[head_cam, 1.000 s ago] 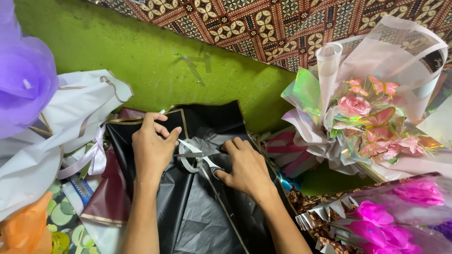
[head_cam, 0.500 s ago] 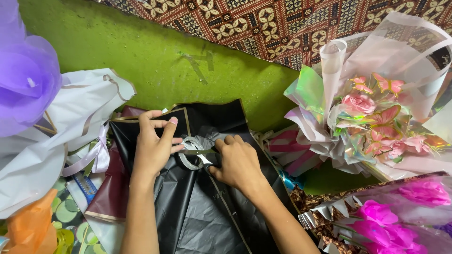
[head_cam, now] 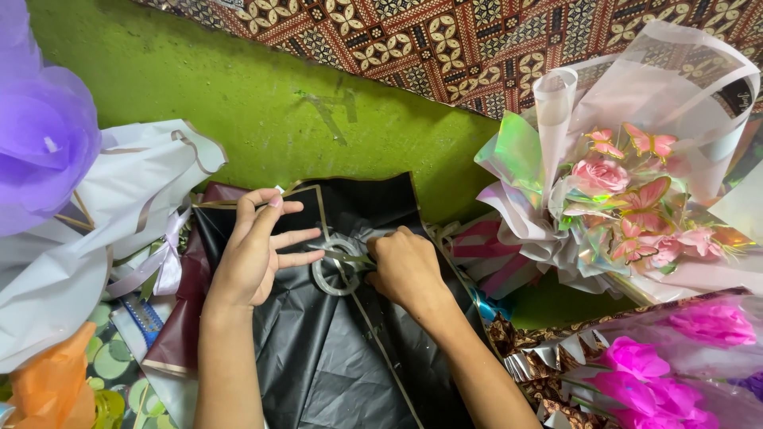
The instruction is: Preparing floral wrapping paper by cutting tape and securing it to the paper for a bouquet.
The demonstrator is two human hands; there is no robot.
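Black wrapping paper with a gold edge lies bunched on the floor between the two forearms, and a clear tape roll sits on its gathered neck. The right hand is closed, pinching the tape strip; the left hand presses the paper, fingers spread. The binding looks begun, not finished. Around it: a pink butterfly bouquet, white paper, a green wall, batik cloth.

Left hand flat, fingers spread; right hand apparently curled, pinching.
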